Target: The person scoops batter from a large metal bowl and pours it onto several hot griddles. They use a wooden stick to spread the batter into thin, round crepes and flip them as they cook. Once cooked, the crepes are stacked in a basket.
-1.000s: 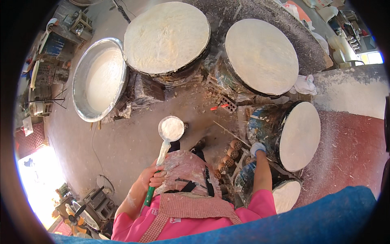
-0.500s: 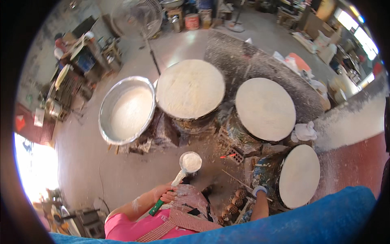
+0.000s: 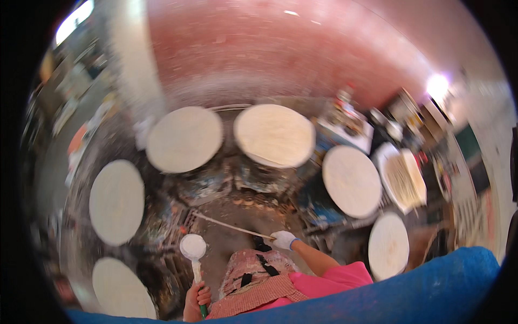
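My bare left hand [image 3: 198, 296] is closed around the green handle of a ladle. The round ladle bowl [image 3: 193, 247] holds white batter and sits ahead of that hand. On my right hand [image 3: 283, 240] is a white glove with a blue cuff. Its fingers grip one end of a long thin stick [image 3: 232, 225], which slants away to the left over the floor. Pale round sheets cover the griddles arcing around me, among them the far left griddle [image 3: 184, 139], the far middle griddle [image 3: 274, 135] and the right griddle [image 3: 352, 181].
More covered griddles stand at the left [image 3: 117, 202], near left [image 3: 123, 289] and near right [image 3: 388, 245]. Beyond the right griddle lies a white tray [image 3: 383, 156] with pale strips. A red wall [image 3: 232, 54] rises behind. Cluttered items stand at the back right.
The view has swung to the right, toward the red wall and other griddles. The ladle stays in my left hand; the stick in my right now reaches out ahead to the left.
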{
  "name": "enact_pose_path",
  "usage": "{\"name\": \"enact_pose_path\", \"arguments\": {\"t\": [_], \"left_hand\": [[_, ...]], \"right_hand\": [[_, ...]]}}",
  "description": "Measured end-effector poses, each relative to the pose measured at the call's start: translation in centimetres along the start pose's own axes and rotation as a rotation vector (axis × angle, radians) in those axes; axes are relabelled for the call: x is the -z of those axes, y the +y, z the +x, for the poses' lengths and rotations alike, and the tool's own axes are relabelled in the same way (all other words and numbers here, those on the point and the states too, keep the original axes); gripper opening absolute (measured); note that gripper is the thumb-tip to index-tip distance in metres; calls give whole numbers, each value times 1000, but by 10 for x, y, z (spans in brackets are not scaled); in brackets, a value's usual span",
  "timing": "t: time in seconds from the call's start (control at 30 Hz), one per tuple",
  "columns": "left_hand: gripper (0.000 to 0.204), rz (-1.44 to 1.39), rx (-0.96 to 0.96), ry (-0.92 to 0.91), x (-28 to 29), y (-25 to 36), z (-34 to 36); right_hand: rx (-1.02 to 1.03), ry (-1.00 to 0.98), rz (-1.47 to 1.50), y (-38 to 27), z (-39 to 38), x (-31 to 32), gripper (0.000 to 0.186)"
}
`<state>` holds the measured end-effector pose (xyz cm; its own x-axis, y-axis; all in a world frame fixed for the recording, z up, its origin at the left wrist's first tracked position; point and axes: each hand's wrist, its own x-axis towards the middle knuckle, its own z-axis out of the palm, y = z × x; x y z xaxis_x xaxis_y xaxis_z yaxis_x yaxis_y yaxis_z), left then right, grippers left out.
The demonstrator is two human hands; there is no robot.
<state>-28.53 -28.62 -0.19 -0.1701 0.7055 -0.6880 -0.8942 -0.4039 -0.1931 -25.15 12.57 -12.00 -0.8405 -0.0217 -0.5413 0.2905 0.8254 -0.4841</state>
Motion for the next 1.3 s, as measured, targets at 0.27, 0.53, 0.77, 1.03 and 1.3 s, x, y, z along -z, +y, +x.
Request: {"name": "enact_pose_path", "arguments": {"t": [0.27, 0.53, 0.77, 1.03, 1.3], "left_hand": [[36, 215, 345, -9, -54, -11, 66], [27, 232, 604, 103, -100, -112, 121], [38, 279, 768, 77, -127, -178, 137], [37, 232, 748, 87, -116, -163, 134], [32, 686, 303, 217, -106, -154, 139]], "right_hand": [[-610, 613, 365, 45, -191, -91, 28], [-962, 1059, 100, 110, -366, -108, 27], [-766, 669, -284, 182, -448, -97, 18], [-796, 749, -481, 200, -482, -12, 12], [-836, 1098, -546, 266, -581, 213, 16]]}}
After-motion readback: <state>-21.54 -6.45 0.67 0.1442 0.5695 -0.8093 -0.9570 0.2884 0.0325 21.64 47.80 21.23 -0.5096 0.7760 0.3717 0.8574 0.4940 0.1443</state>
